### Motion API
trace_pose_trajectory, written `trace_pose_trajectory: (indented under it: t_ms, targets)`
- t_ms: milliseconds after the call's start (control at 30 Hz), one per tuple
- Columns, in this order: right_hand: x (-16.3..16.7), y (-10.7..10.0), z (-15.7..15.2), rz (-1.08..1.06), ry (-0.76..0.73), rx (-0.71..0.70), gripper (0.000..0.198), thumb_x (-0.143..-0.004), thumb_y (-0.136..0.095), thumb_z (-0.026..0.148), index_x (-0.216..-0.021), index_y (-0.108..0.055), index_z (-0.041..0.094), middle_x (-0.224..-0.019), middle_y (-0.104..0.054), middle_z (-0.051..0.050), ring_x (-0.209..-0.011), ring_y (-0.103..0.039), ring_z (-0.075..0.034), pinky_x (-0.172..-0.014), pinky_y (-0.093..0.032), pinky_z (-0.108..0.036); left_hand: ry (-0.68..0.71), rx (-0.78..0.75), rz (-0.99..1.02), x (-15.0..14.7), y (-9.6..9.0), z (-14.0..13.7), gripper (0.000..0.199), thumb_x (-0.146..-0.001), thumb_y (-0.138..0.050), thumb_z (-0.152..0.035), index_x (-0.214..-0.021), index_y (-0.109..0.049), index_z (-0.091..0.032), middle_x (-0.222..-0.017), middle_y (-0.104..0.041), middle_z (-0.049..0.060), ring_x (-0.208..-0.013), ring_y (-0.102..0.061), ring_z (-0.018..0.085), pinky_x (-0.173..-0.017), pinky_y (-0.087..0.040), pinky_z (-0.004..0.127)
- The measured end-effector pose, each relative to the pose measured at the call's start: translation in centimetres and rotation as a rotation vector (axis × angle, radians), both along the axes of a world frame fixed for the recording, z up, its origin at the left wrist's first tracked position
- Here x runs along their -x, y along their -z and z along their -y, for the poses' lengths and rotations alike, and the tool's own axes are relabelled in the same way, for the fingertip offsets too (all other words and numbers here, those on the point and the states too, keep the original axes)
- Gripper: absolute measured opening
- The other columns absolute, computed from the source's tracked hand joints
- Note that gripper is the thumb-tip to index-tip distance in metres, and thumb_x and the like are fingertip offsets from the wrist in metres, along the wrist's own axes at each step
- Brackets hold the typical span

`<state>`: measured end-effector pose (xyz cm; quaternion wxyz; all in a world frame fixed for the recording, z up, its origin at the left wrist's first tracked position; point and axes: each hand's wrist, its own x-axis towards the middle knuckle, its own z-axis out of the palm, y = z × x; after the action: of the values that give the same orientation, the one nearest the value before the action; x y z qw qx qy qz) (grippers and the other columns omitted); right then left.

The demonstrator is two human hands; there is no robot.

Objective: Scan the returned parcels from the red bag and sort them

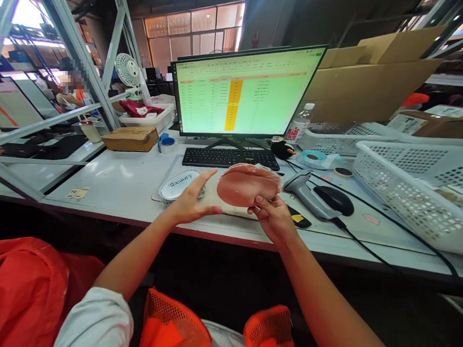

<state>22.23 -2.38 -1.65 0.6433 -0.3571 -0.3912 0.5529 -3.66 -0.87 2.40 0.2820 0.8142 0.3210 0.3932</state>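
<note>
My right hand [274, 215] pinches the lower edge of a flat pink oval item [243, 185], which looks to be in clear plastic wrap, and holds it above the desk. Its exact kind I cannot make out. Just to the left, my left hand [192, 202] is open with thumb and fingers apart, not touching the item. Behind that hand lies an oval case [176, 184] with "Sbeauty" lettering, partly covered by the fingers. A pale flat thing [217, 202] rests on the desk beneath the pink item.
A keyboard [215, 156] and a monitor [247, 97] stand behind my hands. To the right are a barcode scanner [310, 196], a black mouse [334, 200], cables and a white perforated basket [418, 197]. A cardboard box [129, 139] and blue tape [166, 144] sit at left.
</note>
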Motion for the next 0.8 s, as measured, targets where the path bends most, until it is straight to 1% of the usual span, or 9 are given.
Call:
trace_pose_trajectory:
  t_ms: [67, 133, 200, 300, 400, 500, 567, 667, 800]
  targets:
    - [0.1, 0.2, 0.4, 0.105, -0.097, 0.005, 0.049, -0.064, -0.094, 0.040, -0.094, -0.060, 0.021, -0.081, -0.062, 0.003, -0.068, -0.059, -0.012, -0.056, -0.055, -0.025, 0.136, 0.116, 0.225, -2.0, -0.3, 1.4, 0.077, -0.093, -0.063, -0.065, -0.156, -0.047, -0.025, -0.159, -0.049, 0.012, -0.148, -0.045, 0.033, -0.124, -0.035, 0.048]
    - [0.3, 0.4, 0.7, 0.204, -0.081, -0.004, 0.055, -0.065, -0.093, 0.042, -0.103, -0.059, 0.022, -0.087, -0.064, 0.002, -0.072, -0.061, -0.013, -0.063, -0.059, -0.028, 0.180, 0.222, 0.397, -4.0, -0.1, 2.5, 0.054, -0.100, -0.053, -0.061, -0.138, -0.066, -0.024, -0.144, -0.064, 0.010, -0.140, -0.054, 0.031, -0.122, -0.038, 0.046]
    - [0.6, 0.7, 1.0, 0.234, 0.107, -0.011, 0.065, -0.063, -0.094, 0.044, -0.111, -0.053, 0.026, -0.103, -0.064, 0.001, -0.087, -0.065, -0.015, -0.072, -0.062, -0.031, 0.150, 0.321, 0.589, -5.7, 0.5, 3.5, 0.047, -0.103, -0.049, -0.058, -0.122, -0.074, -0.023, -0.135, -0.070, 0.008, -0.137, -0.057, 0.030, -0.124, -0.037, 0.046]
    - [1.5, 1.2, 2.1, 0.241, 0.319, 0.046, 0.064, -0.064, -0.091, 0.052, -0.105, -0.051, 0.025, -0.114, -0.062, -0.002, -0.105, -0.065, -0.022, -0.083, -0.064, -0.041, 0.037, 0.470, 0.830, -7.8, 1.8, 4.9, 0.045, -0.100, -0.054, -0.059, -0.121, -0.073, -0.024, -0.135, -0.070, 0.005, -0.138, -0.057, 0.029, -0.125, -0.036, 0.047]
    - [2.9, 1.2, 4.1, 0.241, 0.104, 0.082, 0.053, -0.084, -0.070, 0.065, -0.114, -0.059, 0.024, -0.121, -0.066, -0.009, -0.117, -0.065, -0.027, -0.097, -0.059, -0.047, -0.027, 0.635, 0.938, -9.2, 2.6, 6.2, 0.053, -0.095, -0.059, -0.066, -0.129, -0.069, -0.026, -0.139, -0.068, 0.005, -0.140, -0.055, 0.031, -0.121, -0.042, 0.049]
    - [4.3, 0.5, 5.8, 0.150, -0.190, 0.000, 0.072, -0.093, -0.052, 0.073, -0.147, -0.049, 0.027, -0.144, -0.060, -0.012, -0.134, -0.057, -0.030, -0.109, -0.051, -0.052, -0.061, 0.727, 0.989, -9.7, 2.9, 6.9, 0.060, -0.092, -0.063, -0.068, -0.135, -0.065, -0.027, -0.142, -0.066, 0.007, -0.141, -0.054, 0.033, -0.118, -0.045, 0.048]
    - [4.5, -0.1, 6.2, 0.141, -0.268, -0.012, 0.082, -0.088, -0.062, 0.069, -0.155, -0.044, 0.024, -0.148, -0.059, -0.013, -0.137, -0.055, -0.033, -0.112, -0.048, -0.054, -0.108, 0.710, 0.987, -9.2, 2.9, 6.7, 0.061, -0.091, -0.064, -0.068, -0.134, -0.066, -0.025, -0.137, -0.069, 0.009, -0.136, -0.059, 0.032, -0.115, -0.048, 0.047]
    - [3.4, -0.5, 5.9, 0.178, -0.224, 0.055, 0.088, -0.079, -0.077, 0.050, -0.156, -0.045, 0.024, -0.148, -0.060, -0.012, -0.134, -0.058, -0.035, -0.113, -0.048, -0.054, -0.223, 0.592, 0.957, -6.6, 2.2, 5.5, 0.059, -0.091, -0.065, -0.068, -0.126, -0.069, -0.020, -0.122, -0.074, 0.012, -0.121, -0.068, 0.030, -0.101, -0.056, 0.042]
    - [-0.1, -0.7, 5.4, 0.302, -0.257, 0.124, 0.070, -0.074, -0.084, 0.044, -0.138, -0.065, 0.023, -0.139, -0.067, -0.009, -0.126, -0.063, -0.033, -0.103, -0.055, -0.046, -0.417, 0.316, 0.734, -0.6, 0.0, 3.1, 0.051, -0.086, -0.072, -0.065, -0.093, -0.073, -0.014, -0.084, -0.072, 0.006, -0.080, -0.070, 0.020, -0.069, -0.056, 0.028]
